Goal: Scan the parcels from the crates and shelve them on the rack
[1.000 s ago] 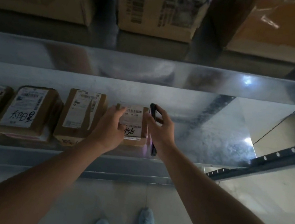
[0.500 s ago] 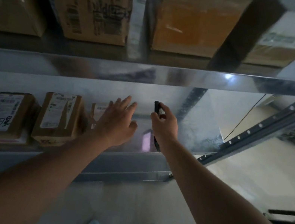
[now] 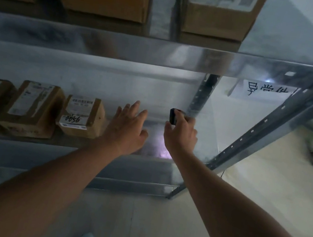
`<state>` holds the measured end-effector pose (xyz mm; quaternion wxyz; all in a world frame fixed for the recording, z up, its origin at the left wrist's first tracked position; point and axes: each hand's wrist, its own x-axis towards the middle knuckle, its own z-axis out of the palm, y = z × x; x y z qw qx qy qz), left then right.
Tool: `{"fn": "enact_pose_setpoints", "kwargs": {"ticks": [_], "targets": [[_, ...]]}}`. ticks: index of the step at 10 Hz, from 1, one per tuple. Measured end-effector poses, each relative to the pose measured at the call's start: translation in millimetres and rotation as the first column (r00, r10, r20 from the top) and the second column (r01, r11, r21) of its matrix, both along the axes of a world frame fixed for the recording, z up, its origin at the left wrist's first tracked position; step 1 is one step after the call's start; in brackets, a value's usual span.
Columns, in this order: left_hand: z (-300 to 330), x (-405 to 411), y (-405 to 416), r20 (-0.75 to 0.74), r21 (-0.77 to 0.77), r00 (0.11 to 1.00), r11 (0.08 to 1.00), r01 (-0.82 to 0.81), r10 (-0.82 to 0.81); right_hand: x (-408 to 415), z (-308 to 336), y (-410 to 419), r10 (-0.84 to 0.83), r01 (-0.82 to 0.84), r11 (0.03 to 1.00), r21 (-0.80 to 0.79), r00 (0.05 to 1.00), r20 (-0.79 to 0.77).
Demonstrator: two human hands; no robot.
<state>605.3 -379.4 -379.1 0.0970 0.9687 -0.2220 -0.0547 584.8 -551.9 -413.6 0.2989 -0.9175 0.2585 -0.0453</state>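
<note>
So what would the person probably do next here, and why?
Probably draw both hands back from the shelf and turn for another parcel. The left hand is open and holds nothing, beside the small parcel that already sits in the row on the shelf. The right hand holds only the dark scanner.

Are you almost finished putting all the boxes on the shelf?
Some are done: three small parcels sit in a row on the lower shelf, the last being the parcel marked 9500. The left hand is open and holds nothing beside it. The right hand grips the dark scanner. The crates are out of view, so I can't tell how many are left.
</note>
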Motion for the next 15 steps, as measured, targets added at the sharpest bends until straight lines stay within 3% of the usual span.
{"fn": "enact_pose_setpoints", "kwargs": {"ticks": [4,10,13,15], "targets": [[-38.1,19.2,-26.8,-0.003,-0.011,1.000,1.000,0.006,-0.006,27.5,-50.7,-37.9,0.034,-0.058,0.938,-0.341,0.997,-0.076],[-57.1,23.5,-18.4,-0.029,-0.014,0.999,1.000,0.023,-0.024,31.4,-77.3,-32.0,0.012,-0.141,0.827,-0.544,0.972,-0.234],[-55.2,21.8,-14.5,-0.018,-0.038,1.000,0.999,0.018,-0.018,31.8,-73.0,-31.6,0.015,-0.177,0.826,-0.535,0.956,-0.293],[-21.3,0.0,-3.8,-0.051,-0.077,0.997,0.995,-0.063,0.059,13.0,-25.2,-11.1,0.118,-0.180,0.897,-0.404,0.978,-0.174]]}}
